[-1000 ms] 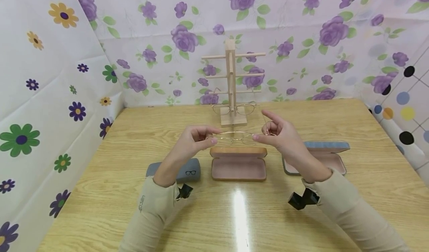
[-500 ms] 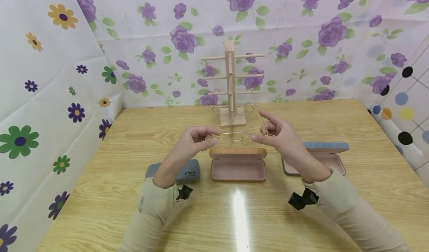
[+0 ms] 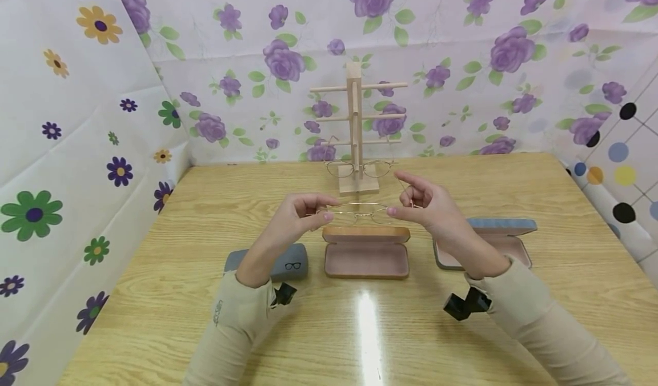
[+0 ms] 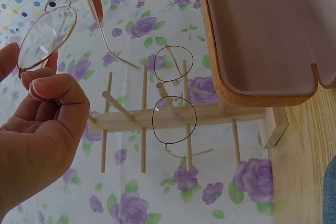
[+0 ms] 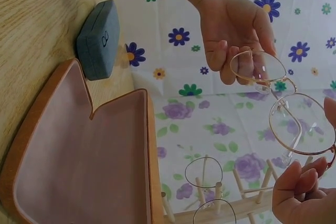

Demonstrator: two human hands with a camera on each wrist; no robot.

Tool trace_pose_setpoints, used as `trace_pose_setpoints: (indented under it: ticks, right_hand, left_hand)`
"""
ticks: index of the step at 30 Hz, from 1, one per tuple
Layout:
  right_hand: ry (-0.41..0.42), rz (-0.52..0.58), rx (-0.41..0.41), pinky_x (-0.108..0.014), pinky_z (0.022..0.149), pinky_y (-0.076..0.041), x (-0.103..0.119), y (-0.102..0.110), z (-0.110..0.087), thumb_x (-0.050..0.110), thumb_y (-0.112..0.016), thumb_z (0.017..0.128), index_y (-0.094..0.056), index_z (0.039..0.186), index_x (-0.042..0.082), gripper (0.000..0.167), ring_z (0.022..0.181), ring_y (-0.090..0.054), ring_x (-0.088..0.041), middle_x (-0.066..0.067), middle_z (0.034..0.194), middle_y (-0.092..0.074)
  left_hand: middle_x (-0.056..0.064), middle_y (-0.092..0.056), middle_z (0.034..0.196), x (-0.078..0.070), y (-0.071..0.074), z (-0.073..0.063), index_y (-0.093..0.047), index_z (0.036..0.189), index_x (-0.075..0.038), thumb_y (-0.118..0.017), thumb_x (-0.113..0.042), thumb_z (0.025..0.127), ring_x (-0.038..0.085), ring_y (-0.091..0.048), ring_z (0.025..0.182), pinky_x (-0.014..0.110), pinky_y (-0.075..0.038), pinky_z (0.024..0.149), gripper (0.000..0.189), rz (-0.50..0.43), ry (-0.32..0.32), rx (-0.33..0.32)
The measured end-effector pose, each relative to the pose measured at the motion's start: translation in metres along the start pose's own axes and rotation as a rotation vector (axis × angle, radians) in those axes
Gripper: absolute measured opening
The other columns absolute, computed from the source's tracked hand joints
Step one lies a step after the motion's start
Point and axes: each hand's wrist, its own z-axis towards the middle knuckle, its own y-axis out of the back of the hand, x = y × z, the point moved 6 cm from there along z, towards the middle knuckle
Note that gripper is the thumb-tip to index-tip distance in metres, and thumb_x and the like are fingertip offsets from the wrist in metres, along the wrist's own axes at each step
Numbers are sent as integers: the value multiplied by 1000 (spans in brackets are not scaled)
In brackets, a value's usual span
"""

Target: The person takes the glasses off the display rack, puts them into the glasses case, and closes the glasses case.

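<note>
Both hands hold a pair of thin gold-rimmed eyeglasses [image 5: 302, 124] in the air, above the back of an open orange case [image 3: 366, 234]. My left hand [image 3: 295, 213] pinches the left end of the frame between thumb and fingers. At the other end, my right hand [image 3: 432, 206] grips with thumb and curled fingers, its index finger pointing out along a temple arm. The lenses face up in the head view, and the right wrist view shows both lenses. A wooden display stand [image 3: 353, 106] rises behind, with dark thin-rimmed glasses [image 4: 196, 120] hanging on its lowest peg.
Under the left forearm lies a closed grey-blue case [image 3: 290, 262] with a glasses print. An open case with a blue lid [image 3: 501, 225] sits by the right forearm, partly covered by it. Flowered cloth [image 3: 231, 60] walls the table [image 3: 180, 294] at back and left.
The right index finger has bent slightly inward and lower. Otherwise both hands and the held eyeglasses stay nearly in place.
</note>
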Motion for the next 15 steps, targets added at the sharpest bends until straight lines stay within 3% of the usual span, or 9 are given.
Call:
trace_pose_setpoints:
  ticks: [15]
  right_hand:
    - [-5,-39,55,-24,57,-35,1,-1,0,11,-68,82,-31,142,8,70,65,-37,-10,1,77,-42]
  left_hand:
    - [-3,-52,69,0,0,0,-55,109,17,-56,-1,86,9,-40,58,21,-34,53,29,-4,-9,11]
